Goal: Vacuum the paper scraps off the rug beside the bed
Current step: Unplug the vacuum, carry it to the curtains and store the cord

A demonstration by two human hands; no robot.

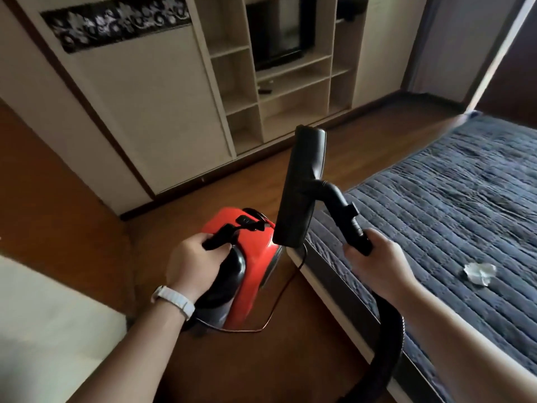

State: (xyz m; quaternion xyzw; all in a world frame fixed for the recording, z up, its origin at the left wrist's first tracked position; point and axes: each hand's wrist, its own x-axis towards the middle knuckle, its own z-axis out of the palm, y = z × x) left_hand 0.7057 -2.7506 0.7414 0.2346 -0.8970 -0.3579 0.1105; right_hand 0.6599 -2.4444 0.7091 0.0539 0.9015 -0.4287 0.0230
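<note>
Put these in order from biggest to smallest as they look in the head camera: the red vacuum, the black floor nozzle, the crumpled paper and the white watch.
1. Red vacuum
2. Black floor nozzle, held nearer the camera, so it may look bigger than it is
3. Crumpled paper and white watch look about alike; unsure.

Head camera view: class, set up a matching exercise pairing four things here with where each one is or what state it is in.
Things:
1. vacuum body
2. floor nozzle
3. crumpled paper
4. television

Places or states:
A. in the wall shelving
B. lying on the dark quilted cover
C. carried by its handle in the left hand
D. raised in the air on the tube in the right hand

Pairs: 1-C, 2-D, 3-B, 4-A
</note>
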